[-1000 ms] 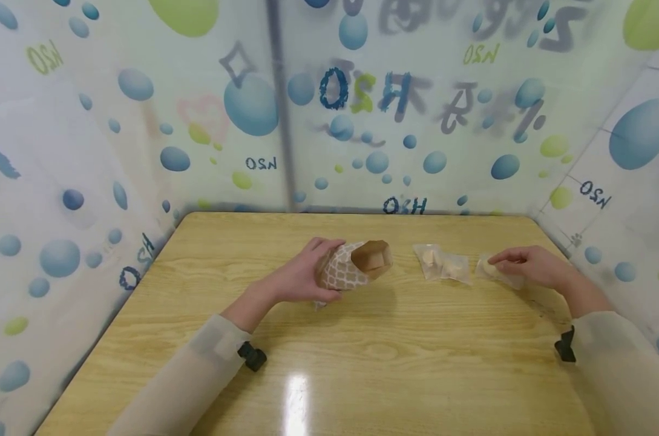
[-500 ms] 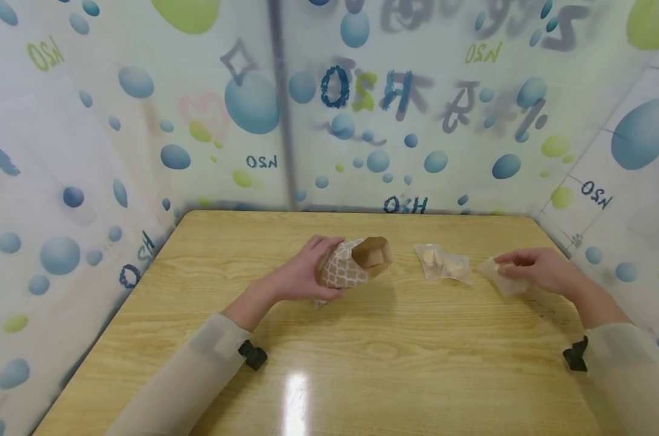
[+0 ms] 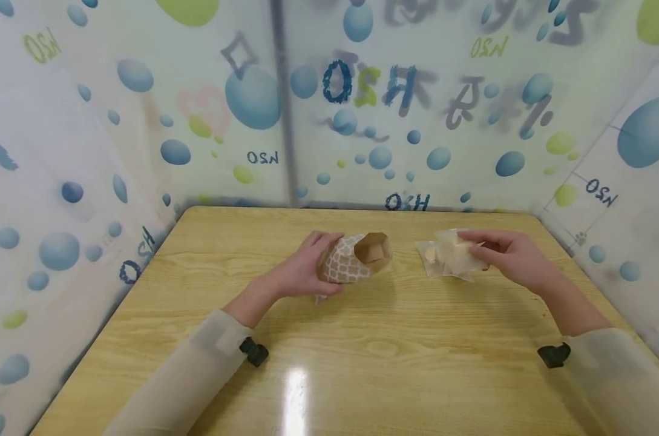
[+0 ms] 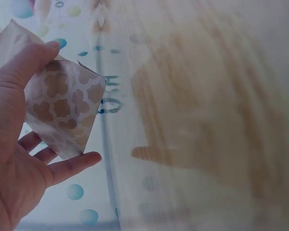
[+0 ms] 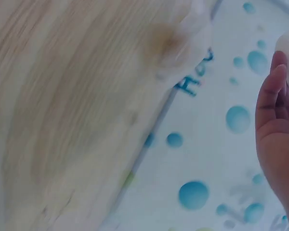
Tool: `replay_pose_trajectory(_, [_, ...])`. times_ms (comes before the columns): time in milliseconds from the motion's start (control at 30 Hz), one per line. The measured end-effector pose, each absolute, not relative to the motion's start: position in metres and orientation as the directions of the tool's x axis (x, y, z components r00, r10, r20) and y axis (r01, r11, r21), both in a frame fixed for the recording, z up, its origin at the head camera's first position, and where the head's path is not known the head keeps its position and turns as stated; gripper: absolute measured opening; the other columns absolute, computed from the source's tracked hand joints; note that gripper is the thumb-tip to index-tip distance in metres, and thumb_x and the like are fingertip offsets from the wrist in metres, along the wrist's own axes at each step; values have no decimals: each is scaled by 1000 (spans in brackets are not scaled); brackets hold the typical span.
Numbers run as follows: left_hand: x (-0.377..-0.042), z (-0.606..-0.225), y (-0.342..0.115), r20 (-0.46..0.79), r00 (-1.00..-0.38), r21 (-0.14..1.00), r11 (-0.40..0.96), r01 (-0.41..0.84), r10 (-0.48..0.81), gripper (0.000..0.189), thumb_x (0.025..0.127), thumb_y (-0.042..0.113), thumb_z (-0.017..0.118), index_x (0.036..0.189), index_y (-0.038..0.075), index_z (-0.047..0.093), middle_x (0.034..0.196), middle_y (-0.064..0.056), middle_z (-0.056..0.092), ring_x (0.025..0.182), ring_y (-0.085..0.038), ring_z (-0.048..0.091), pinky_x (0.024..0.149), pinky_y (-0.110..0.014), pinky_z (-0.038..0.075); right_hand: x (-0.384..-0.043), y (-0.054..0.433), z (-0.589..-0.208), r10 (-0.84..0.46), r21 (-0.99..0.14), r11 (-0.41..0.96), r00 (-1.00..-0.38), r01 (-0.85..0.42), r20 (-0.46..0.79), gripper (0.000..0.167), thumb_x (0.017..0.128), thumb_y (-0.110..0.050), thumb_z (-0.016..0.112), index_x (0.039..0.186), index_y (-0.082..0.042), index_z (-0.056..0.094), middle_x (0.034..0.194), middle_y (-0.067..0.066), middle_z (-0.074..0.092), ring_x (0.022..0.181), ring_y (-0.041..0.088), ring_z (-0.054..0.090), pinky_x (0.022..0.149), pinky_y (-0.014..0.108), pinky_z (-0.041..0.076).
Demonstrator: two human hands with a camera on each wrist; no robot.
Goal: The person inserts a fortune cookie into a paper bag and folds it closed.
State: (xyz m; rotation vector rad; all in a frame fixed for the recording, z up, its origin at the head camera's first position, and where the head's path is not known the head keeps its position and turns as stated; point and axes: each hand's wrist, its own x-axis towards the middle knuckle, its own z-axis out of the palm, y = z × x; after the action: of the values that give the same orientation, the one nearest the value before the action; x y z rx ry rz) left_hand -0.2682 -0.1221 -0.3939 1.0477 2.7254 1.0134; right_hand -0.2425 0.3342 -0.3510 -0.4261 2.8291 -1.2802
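Observation:
My left hand (image 3: 302,269) grips a brown paper bag (image 3: 344,260) with a white lattice pattern, thumb on the near side and fingers over the far side. The bag lies tilted, its open mouth facing right. In the left wrist view the patterned bag (image 4: 62,103) sits between thumb and fingers. My right hand (image 3: 517,257) pinches a small clear packet (image 3: 450,247) with something pale inside, held up off the table. Two similar packets (image 3: 431,257) lie below and behind it, partly covered. In the right wrist view the right hand (image 5: 279,130) holds the packet at the frame's edge.
The wooden table (image 3: 362,357) spreads under both arms, with a bright glare spot near its front. Walls (image 3: 242,175) printed with blue and green bubbles stand close along the back and both sides. Each sleeve cuff carries a black wrist camera (image 3: 254,351).
My right hand has picked the rightmost packet up off the table and carried it left, over the other packets. The left hand and bag have stayed nearly still.

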Motion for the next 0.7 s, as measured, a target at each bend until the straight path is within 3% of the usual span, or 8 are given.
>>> replay_pose_trajectory(100, [-268,-393,-122,174,-774,593,563,576,609,112,83,26,97,172,13,30,158,-19,40,141,-35,47,120,-57,48,-238,312,-343,-288,-756,604,-954,-252,88,46,110,-29,70,151,-10,67,127,-25,69,94,3,68,74,23,57])
replay_pose_trajectory(200, [-267,-392,-122,167,-779,595,568,568,604,113,83,26,97,172,13,29,159,-19,39,143,-36,47,121,-58,47,-234,291,-335,-308,-766,592,-949,-251,73,45,107,-31,73,149,-14,69,128,-16,73,98,4,72,76,23,59])
replay_pose_trajectory(267, [-266,-392,-121,164,-781,597,569,565,603,114,83,26,97,172,13,28,161,-20,38,144,-36,46,122,-58,46,-231,278,-330,-323,-772,582,-944,-255,68,43,106,-31,75,147,-16,72,126,-9,75,97,8,73,78,25,61])
replay_pose_trajectory(467, [-266,-391,-118,160,-775,585,573,574,612,115,83,26,97,173,13,26,163,-20,35,147,-38,42,123,-60,45,-227,246,-321,-395,-786,550,-917,-280,51,39,106,-31,76,142,-18,74,109,6,75,85,21,67,66,30,57])
replay_pose_trajectory(700, [-263,-391,-112,148,-750,571,563,597,645,115,84,25,96,173,14,25,164,-18,34,149,-38,40,123,-60,45,-234,222,-324,-428,-753,563,-900,-340,86,35,104,-30,78,137,-17,77,106,8,74,77,20,62,63,30,53])
